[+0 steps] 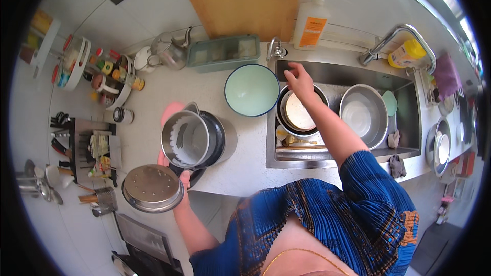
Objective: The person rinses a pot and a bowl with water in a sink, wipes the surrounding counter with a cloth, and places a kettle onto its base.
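My left hand [184, 180] grips the rim of a round steel lid with small dots across its raised middle [155, 183], over the counter's front edge. Beside it stands a steel pot [187, 140] with whitish residue inside, against a black-rimmed steel vessel [227, 138]. My right hand [300, 81] reaches over the sink's left part, fingers apart and nothing visible in them. Below that hand lies a stack of round dishes in a dark-rimmed pot [298, 114]. A pale green bowl with a dark rim [251, 90] rests left of the sink, close to my right hand.
The steel sink [337, 70] also holds a large steel basin [363, 116]. A small tap [276, 50] and a curved faucet [404, 33] rise behind it. A glass kettle [171, 51] and a divided green box [223, 52] line the wall. Knife rack [84, 151] stands left.
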Tool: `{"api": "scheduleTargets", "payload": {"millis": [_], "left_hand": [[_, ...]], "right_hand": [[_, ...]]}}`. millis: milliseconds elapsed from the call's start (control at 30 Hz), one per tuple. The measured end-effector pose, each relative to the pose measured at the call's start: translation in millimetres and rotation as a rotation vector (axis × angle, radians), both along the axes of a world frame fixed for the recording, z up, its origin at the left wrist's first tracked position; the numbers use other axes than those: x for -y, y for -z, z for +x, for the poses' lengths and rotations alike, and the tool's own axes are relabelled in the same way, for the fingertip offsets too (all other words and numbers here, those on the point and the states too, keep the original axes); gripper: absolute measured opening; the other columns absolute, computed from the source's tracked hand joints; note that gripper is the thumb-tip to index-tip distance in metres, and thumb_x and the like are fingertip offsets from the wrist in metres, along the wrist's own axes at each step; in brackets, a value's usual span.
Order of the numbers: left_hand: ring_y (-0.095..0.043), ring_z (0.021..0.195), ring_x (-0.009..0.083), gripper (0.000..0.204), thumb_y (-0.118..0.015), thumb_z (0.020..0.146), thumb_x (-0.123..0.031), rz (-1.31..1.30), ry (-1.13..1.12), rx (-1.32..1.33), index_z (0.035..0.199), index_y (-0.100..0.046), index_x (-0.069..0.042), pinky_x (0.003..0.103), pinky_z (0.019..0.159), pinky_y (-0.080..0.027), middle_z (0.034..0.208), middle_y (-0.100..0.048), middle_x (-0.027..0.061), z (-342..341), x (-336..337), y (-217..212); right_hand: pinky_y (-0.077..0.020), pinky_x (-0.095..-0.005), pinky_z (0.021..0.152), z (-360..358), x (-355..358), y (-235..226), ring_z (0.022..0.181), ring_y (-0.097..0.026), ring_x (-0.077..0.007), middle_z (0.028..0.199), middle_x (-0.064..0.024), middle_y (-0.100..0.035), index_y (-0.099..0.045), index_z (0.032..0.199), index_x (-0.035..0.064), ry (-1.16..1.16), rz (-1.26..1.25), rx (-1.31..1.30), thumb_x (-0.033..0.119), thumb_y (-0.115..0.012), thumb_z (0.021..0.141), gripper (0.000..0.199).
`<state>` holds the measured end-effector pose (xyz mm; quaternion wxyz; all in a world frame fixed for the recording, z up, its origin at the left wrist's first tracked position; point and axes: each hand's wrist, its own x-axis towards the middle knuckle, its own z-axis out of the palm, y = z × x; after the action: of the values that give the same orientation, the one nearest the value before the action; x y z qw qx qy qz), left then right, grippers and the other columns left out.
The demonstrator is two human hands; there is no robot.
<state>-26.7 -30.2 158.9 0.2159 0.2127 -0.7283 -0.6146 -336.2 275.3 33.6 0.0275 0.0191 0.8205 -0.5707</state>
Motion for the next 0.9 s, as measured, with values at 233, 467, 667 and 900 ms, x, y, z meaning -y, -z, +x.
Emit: {"api": "scheduleTargets", "payload": {"millis": [233,467,667,900], "left_hand": [[-0.047,0.070,0.0094,0.083,-0.073,0.079,-0.020,-0.024,-0.014,-0.006,0.148,-0.031,-0.003,0.021,0.059,-0.038,0.099,-0.055,0.0057,-3.1,-10.8,-18.9],[-0.045,0.059,0.0075,0.085,-0.075,0.077,-0.024,-0.022,0.013,0.001,0.147,-0.033,-0.002,0.020,0.050,-0.037,0.097,-0.059,0.0055,-13.2,-19.6,-33.0],[-0.045,0.057,0.0073,0.085,-0.075,0.077,-0.023,-0.054,-0.056,0.021,0.147,-0.033,-0.002,0.019,0.049,-0.036,0.090,-0.058,0.0041,0.8,-12.7,-16.3],[-0.044,0.055,0.0074,0.084,-0.074,0.077,-0.019,-0.081,-0.083,-0.017,0.147,-0.032,-0.001,0.019,0.048,-0.036,0.080,-0.055,0.0021,-6.7,-16.7,-19.2]], "right_hand": [[-0.0505,-0.0428,0.078,-51.6,20.2,-10.8,0.095,-0.063,-0.0309,0.103,-0.0088,-0.064,-0.056,0.116,0.0169,-0.086,0.499,-0.222,0.027,-0.065,0.086,0.032],[-0.0510,-0.0468,0.073,-58.8,22.2,-11.5,0.089,-0.065,-0.0350,0.099,-0.0103,-0.068,-0.055,0.114,0.0196,-0.175,0.666,-0.274,0.028,-0.060,0.090,0.026],[-0.0509,-0.0487,0.069,-62.5,28.5,-8.9,0.081,-0.066,-0.0369,0.087,-0.0131,-0.069,-0.054,0.115,0.0195,-0.140,0.669,-0.286,0.025,-0.060,0.089,0.028],[-0.0513,-0.0468,0.067,-74.9,18.8,-14.5,0.079,-0.067,-0.0348,0.080,-0.0144,-0.069,-0.056,0.113,0.0157,-0.316,0.905,-0.402,0.012,-0.050,0.088,0.026]]}}
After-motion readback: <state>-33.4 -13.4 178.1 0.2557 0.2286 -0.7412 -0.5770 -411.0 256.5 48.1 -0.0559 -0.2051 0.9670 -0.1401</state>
